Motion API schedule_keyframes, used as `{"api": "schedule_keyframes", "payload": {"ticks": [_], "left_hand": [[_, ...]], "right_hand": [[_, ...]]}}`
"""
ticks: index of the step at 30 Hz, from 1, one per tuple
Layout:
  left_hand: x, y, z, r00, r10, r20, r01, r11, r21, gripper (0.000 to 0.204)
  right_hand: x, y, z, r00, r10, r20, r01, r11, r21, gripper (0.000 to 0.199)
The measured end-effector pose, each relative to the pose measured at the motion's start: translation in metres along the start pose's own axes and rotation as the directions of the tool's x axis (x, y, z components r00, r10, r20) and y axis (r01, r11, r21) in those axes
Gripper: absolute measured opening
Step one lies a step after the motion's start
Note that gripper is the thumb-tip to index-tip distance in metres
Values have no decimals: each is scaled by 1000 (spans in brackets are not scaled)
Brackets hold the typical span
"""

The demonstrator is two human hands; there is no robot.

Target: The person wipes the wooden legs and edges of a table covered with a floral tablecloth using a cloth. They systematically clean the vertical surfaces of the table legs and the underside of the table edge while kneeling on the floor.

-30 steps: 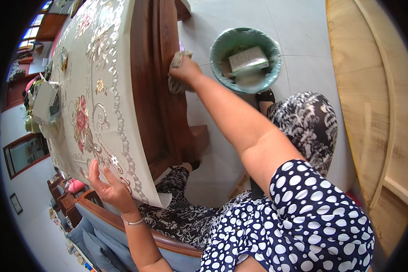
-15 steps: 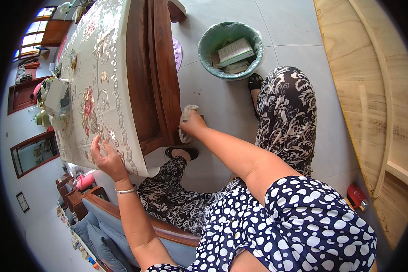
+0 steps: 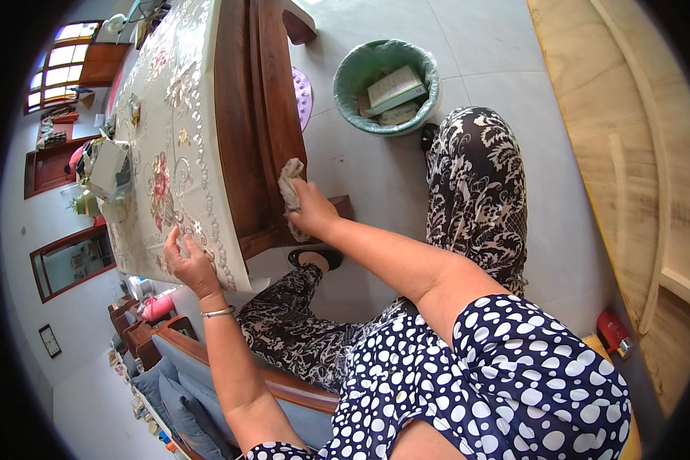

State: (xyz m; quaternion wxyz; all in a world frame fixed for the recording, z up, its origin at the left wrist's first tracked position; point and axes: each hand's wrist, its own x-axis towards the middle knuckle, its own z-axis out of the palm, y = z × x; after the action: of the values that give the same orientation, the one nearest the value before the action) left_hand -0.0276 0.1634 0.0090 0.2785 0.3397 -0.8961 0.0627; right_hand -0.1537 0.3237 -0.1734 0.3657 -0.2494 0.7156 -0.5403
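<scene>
A grey-beige cloth is bunched in my right hand, which presses it against the dark wooden side of the table, near its lower rail. My left hand rests at the corner of the patterned tablecloth, fingers apart and slightly curled, with nothing in them. A silver bangle circles that wrist. Part of the cloth is hidden behind my right fingers.
A green lined bin with boxes inside stands on the tiled floor beyond my knee. Pale wooden boards line the right side. Clutter covers the table's left end. A blue-cushioned wooden seat sits at lower left.
My right hand has moved left and slightly up with the cloth, along the table's wooden side. The left hand has shifted a little right and down in the picture; the view has shifted slightly too.
</scene>
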Motion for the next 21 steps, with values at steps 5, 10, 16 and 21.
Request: {"api": "schedule_keyframes", "payload": {"ticks": [5,10,16,21], "left_hand": [[1,-1,-1,999,-9,31,9,1000,1,25],[0,-2,-3,998,-3,61,1,1000,24,25],[1,0,-3,997,11,78,-11,1000,8,24],[0,6,-6,993,-37,114,40,999,-25,23]], "right_hand": [[-39,18,8,991,20,136,4,984,-176,64],[-59,21,8,980,-30,194,60,987,-149,65],[-17,11,-5,991,-131,10,131,985,-116,60],[41,8,-14,977,-151,-153,129,981,-147,59]]}}
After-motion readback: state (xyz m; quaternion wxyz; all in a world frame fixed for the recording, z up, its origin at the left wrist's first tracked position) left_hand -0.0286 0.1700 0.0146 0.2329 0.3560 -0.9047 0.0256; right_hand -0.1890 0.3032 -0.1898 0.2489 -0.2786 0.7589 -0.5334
